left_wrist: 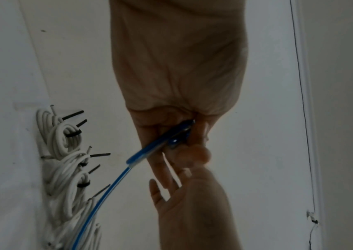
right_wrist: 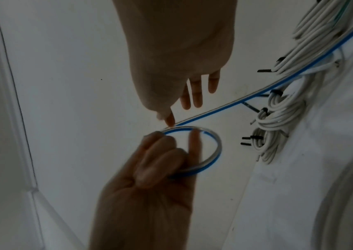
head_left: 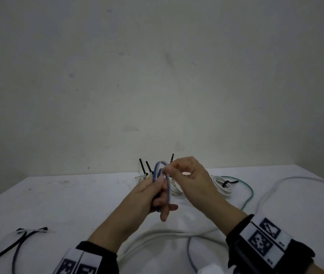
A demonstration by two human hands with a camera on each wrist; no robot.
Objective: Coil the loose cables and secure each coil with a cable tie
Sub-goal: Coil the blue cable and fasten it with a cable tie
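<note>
A blue-and-white cable [head_left: 168, 191] forms a small loop held up over the table. My left hand [head_left: 157, 192] grips the bottom of that coil [right_wrist: 214, 152], fingers curled round it and one finger straight inside the loop. My right hand [head_left: 169, 170] pinches the cable at the top of the loop between thumb and forefinger, the other fingers straight [right_wrist: 194, 94]. The cable's free length [right_wrist: 256, 89] runs off over the table; the left wrist view shows it [left_wrist: 115, 181] leaving my left hand [left_wrist: 179, 133]. Several white coils [head_left: 223, 185] bound with black ties lie behind.
More tied white coils [left_wrist: 64, 152] sit at the table's back by the wall. A green cable [head_left: 250, 192] and a loose white cable [head_left: 271, 190] curve on the right. Another white cable [head_left: 157, 237] lies in front. Dark cable pieces [head_left: 31, 231] lie front left.
</note>
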